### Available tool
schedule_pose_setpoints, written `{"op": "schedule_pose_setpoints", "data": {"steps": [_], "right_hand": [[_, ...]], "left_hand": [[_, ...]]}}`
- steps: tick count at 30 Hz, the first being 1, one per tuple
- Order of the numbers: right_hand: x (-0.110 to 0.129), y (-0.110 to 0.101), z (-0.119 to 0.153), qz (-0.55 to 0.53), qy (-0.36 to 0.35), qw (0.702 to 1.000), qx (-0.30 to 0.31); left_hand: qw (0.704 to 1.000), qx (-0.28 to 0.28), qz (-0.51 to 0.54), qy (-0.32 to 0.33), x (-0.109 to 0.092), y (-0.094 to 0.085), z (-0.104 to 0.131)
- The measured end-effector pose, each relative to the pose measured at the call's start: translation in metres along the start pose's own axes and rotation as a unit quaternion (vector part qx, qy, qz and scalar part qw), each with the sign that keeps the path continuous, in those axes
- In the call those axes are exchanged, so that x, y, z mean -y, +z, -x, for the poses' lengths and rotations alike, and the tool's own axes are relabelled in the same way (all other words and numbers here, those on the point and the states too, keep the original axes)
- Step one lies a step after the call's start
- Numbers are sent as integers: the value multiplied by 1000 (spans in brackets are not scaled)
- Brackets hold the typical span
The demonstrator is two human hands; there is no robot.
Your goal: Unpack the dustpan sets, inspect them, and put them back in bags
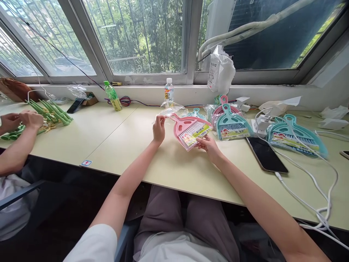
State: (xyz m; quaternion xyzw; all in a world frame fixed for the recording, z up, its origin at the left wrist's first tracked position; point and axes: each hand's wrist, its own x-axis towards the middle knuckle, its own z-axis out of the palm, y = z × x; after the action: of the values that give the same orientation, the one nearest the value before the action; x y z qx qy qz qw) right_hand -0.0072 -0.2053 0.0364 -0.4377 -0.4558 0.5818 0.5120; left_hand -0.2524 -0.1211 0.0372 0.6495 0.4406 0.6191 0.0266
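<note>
A pink dustpan-and-brush set (185, 128) is held tilted over the table, its handle pointing up and left. A printed yellow-green label card lies across the white bristles. My right hand (209, 146) grips the set at its lower right edge, fingers closed at the label. Near the handle's tip, my left hand (159, 130) is pinched on clear plastic film (174, 109), which spreads up around the handle. Whether those fingers also touch the handle itself is hard to see. Just right of the set stands a wrapped teal dustpan set (231, 123) among several others.
More teal sets (296, 140) lie at the right, near a phone (267, 154) and tangled white cables (328, 189). A clear bottle (169, 91) and a green bottle (113, 96) stand toward the window. At left, a co-worker's hands (31, 119) are at green stalk-like pieces (56, 112).
</note>
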Motion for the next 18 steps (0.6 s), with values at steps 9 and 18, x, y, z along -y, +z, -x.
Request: {"op": "schedule_pose_setpoints", "data": {"steps": [9, 18], "right_hand": [[1, -4, 1, -17, -2, 1000, -24], [-2, -2, 0, 2, -35, 999, 21]], "left_hand": [[996, 72, 53, 24, -19, 0, 4], [998, -47, 10, -34, -29, 5, 3]]}}
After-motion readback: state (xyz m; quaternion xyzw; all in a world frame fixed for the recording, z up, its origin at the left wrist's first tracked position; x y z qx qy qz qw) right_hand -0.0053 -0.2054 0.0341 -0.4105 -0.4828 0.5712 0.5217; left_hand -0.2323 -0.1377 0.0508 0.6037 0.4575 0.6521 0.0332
